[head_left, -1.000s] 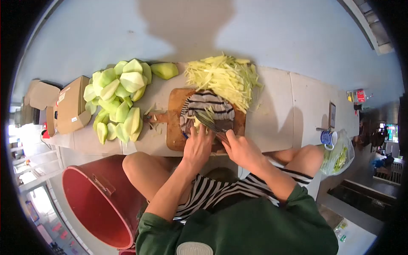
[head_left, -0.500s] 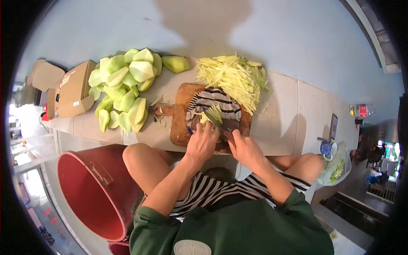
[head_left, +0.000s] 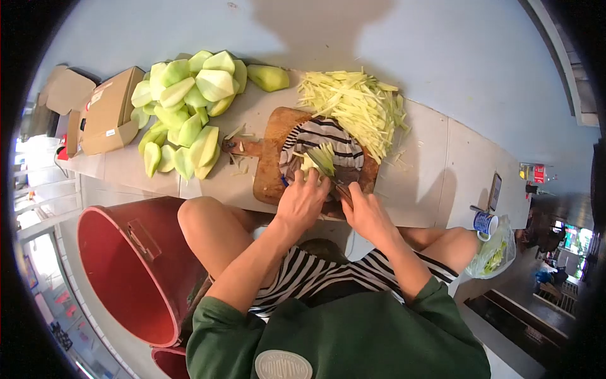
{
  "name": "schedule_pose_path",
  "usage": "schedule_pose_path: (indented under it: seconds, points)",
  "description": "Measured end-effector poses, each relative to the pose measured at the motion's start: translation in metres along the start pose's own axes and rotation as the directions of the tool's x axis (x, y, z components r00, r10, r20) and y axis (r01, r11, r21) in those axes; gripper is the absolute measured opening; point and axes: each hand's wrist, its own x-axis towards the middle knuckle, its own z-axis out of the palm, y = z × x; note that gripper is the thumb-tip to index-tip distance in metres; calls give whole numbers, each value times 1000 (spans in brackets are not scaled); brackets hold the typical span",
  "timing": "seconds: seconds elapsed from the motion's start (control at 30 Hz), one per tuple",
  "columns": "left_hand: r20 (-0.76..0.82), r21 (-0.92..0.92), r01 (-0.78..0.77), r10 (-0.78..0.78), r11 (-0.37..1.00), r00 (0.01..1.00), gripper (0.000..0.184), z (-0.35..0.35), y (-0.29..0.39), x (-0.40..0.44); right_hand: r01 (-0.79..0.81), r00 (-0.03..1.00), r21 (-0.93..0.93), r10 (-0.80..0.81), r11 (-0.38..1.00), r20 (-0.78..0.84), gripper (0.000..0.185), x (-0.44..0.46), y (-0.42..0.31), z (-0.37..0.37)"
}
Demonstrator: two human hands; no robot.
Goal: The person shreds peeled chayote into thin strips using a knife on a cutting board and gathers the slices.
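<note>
One grey metal knife (head_left: 324,165) is gripped by the right hand (head_left: 367,216) and one pale green fruit piece (head_left: 307,163) is held by the left hand (head_left: 302,202) over the brown wooden paddle-shaped board (head_left: 267,183).

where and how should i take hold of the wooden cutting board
Probably by its handle, coming from the left: it is narrow and juts leftward from the wooden cutting board, clear of the striped cloth and both hands.

Pale blue wall (head_left: 467,63), broad shadow (head_left: 325,22), tiled counter (head_left: 424,139)
</note>
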Motion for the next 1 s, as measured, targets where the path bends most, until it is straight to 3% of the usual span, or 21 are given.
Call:
schedule_pose_path:
  seconds: [0.23, 0.33, 0.47, 0.5, 0.6, 0.7, 0.77, 0.87, 0.93, 1.0]
  points:
    - [-11, 10, -18, 19, 1000, 1000, 32, 5, -5, -6, -129, 987, 61, 122, 990, 106, 25, -9, -29, -28]
    - [-24, -3, -16, 15, 1000, 1000, 31, 5, -11, 6, -30, 999, 99, 32, 995, -9, 26, 8, -7, 2]
    - [-103, -9, -20, 19, 1000, 995, 32, 6, -13, -1, -83, 990, 22, 80, 996, 114, 25, -8, -25, -29]
    - [-90, -18, -21, 19, 1000, 996, 33, 5, -9, -7, -119, 988, 116, 105, 986, 113, 24, -5, -27, -29]
    - [-18, -26, -14, 14, 1000, 1000, 35, 2, -9, -1, -23, 1000, 61, 22, 998, 5, 28, 5, -1, 11]
    - [-30, -13, -28, 28, 1000, 999, 37, 14, -12, -7, -66, 997, 95, 62, 993, 46, 25, -13, -20, -14]
    - [-119, 9, -80, 80, 997, 990, 40, 24, -16, -8, -66, 994, 65, 61, 996, 87, 26, -5, -21, -15]
    - [-34, -22, -54, 53, 998, 998, 42, 23, -13, -5, -61, 998, 76, 60, 995, 11, 26, 0, -4, 4]
    - [-30, -57, -7, 5, 998, 1000, 40, 13, -10, -3, 7, 1000, 27, -7, 1000, 8, 26, 3, -11, -2]
    - [-55, -65, 8, -12, 998, 998, 40, 13, -10, -6, -23, 999, 48, 21, 999, 40, 26, -2, -22, -20]
